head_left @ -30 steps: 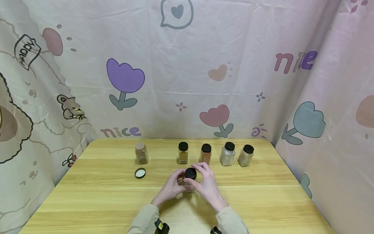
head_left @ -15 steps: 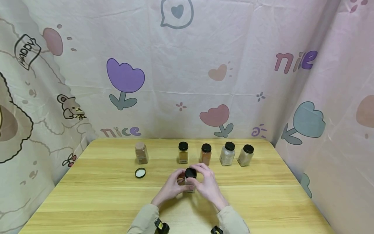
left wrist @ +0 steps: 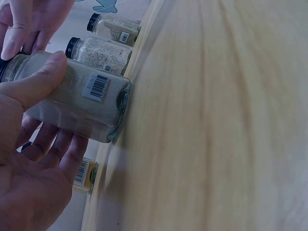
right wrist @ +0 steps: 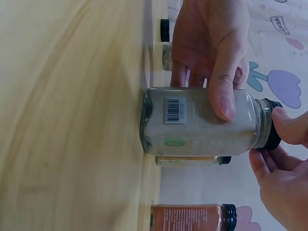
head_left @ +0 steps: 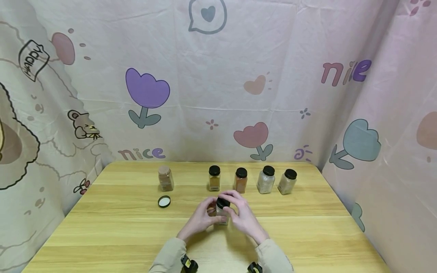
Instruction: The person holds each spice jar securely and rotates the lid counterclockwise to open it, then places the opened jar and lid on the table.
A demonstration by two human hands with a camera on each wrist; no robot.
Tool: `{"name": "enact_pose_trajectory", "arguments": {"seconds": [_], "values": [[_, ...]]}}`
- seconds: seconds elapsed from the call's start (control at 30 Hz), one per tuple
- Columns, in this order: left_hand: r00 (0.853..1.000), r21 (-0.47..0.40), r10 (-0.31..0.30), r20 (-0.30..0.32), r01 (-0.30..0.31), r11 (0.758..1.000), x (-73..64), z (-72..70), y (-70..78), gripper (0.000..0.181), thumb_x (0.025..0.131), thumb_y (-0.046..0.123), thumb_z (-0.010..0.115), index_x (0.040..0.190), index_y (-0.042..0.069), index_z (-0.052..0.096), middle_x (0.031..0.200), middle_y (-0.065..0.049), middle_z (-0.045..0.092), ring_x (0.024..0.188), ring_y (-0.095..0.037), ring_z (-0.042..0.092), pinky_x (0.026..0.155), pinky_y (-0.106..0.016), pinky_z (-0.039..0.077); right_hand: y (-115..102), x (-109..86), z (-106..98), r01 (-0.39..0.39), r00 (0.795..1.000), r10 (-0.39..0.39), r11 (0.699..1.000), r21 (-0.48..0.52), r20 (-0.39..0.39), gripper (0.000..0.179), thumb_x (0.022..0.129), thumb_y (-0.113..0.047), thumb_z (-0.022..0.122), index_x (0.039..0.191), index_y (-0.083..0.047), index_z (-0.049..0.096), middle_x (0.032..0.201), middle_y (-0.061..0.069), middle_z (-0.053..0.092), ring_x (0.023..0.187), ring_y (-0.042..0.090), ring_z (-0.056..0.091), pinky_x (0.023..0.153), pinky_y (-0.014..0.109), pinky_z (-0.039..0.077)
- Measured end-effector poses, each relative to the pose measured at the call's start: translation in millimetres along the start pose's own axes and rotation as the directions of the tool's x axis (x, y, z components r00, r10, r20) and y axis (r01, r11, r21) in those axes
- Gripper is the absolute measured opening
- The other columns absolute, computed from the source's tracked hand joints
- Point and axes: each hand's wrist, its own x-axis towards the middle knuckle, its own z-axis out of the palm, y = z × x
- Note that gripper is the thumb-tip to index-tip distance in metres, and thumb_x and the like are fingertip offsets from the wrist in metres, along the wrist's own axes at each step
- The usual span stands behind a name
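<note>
A clear glass spice jar (right wrist: 202, 137) with pale grey-beige contents stands upright near the middle of the table. My left hand (head_left: 199, 220) grips its body, thumb on the near side and fingers around the far side. On top is a black screw lid (head_left: 222, 202), pinched between the thumb and fingers of my right hand (head_left: 244, 217). In the right wrist view the lid sits on the jar's neck, and a barcode label (right wrist: 175, 110) shows near the base. The left wrist view cuts off most of the lid.
Behind stand several spice jars: yellow (head_left: 214, 181), orange-brown (head_left: 240, 182), white (head_left: 265, 182) and greyish (head_left: 287, 184), all black-lidded. A brown-filled jar (head_left: 165, 180) without a black lid stands at left, a loose lid (head_left: 164, 201) lying white side up before it. A printed curtain (head_left: 191, 125) hangs behind the wooden table (head_left: 119, 235).
My right hand has turned slightly on the lid, its fingers shifting left across the top and its thumb drawing back to the right. My left hand and the jar have stayed in place.
</note>
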Motion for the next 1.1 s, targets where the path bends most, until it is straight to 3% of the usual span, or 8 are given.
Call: {"name": "enact_pose_trajectory", "arguments": {"seconds": [0.3,0.63,0.8,1.0,1.1], "values": [[1.000,-0.012,-0.016,0.009,0.016,1.000,0.1,-0.1,0.2,0.051,0.082,0.014,0.084,0.125,0.002,0.058,0.123,-0.016,0.065,0.120,-0.032,0.063,0.112,-0.046,0.051,-1.8,-0.6,-3.2,-0.030,0.999,0.030,0.999,0.020,0.031,0.040,0.093,0.001,0.063,0.133,-0.006,0.063,0.133,0.009,0.061,0.122,0.026,0.061,0.108,0.043,0.053],[1.000,-0.019,-0.009,0.017,0.009,1.000,-0.5,-0.2,-0.1,0.052,0.081,0.011,0.083,0.126,0.001,0.057,0.124,-0.018,0.064,0.116,-0.032,0.065,0.107,-0.041,0.055,-1.1,-3.5,-1.3,-0.073,0.997,0.072,0.993,0.096,0.008,0.045,0.100,-0.009,0.057,0.144,-0.002,0.052,0.135,0.013,0.050,0.123,0.024,0.055,0.111,0.035,0.049],[1.000,-0.022,-0.005,0.013,0.005,1.000,-0.4,0.0,-0.3,0.053,0.081,0.010,0.084,0.126,0.001,0.058,0.124,-0.019,0.064,0.118,-0.034,0.064,0.110,-0.044,0.052,0.8,-3.2,0.3,-0.050,0.998,0.055,0.988,0.148,-0.030,0.042,0.103,-0.006,0.052,0.145,-0.004,0.051,0.133,0.015,0.046,0.123,0.011,0.048,0.113,0.026,0.043],[1.000,-0.014,-0.023,-0.005,0.023,1.000,-0.9,-1.1,-0.3,0.055,0.080,0.010,0.084,0.127,0.002,0.058,0.125,-0.018,0.064,0.121,-0.034,0.061,0.114,-0.050,0.047,2.2,-1.3,0.2,-0.042,0.997,0.057,0.970,0.238,-0.056,0.040,0.104,-0.004,0.047,0.144,-0.002,0.050,0.129,0.017,0.042,0.118,0.001,0.040,0.107,0.017,0.038],[0.999,-0.010,-0.030,-0.015,0.030,0.999,-1.1,-1.8,-0.2,0.055,0.080,0.010,0.085,0.128,0.002,0.058,0.125,-0.018,0.064,0.120,-0.034,0.061,0.114,-0.052,0.047,2.2,-0.8,-0.4,-0.035,0.996,0.055,0.960,0.277,-0.066,0.036,0.105,-0.003,0.045,0.140,-0.001,0.052,0.127,0.019,0.042,0.114,0.002,0.040,0.100,0.019,0.041]]}}
